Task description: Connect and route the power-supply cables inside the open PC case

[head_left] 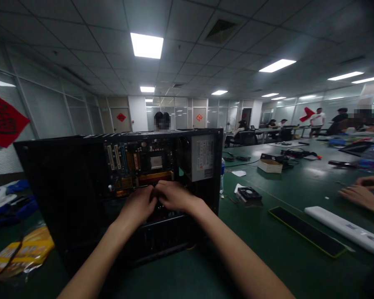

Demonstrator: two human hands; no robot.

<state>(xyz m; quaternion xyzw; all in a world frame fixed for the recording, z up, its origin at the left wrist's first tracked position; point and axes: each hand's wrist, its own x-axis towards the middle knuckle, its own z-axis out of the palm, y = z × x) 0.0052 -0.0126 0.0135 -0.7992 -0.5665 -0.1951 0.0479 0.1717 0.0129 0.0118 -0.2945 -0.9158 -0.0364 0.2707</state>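
Note:
An open black computer case [62, 199] stands on the green table, its inside facing me. A motherboard [146, 150] shows in it, with a silver square socket area and orange-red slots below. The labelled power supply [204, 158] sits at the upper right of the case. My left hand [141, 203] and my right hand [176, 197] meet inside the case, at the motherboard's lower part. Both have curled, closed fingers, with the fingertips close together. Whatever they pinch or press is hidden behind the hands and in shadow.
Right of the case lie a black cooling fan [249, 196], a dark strip with a green edge [308, 232] and a long white box [345, 230]. Another person's hands [365, 193] rest at the far right. A yellow plastic packet [28, 251] lies to the left.

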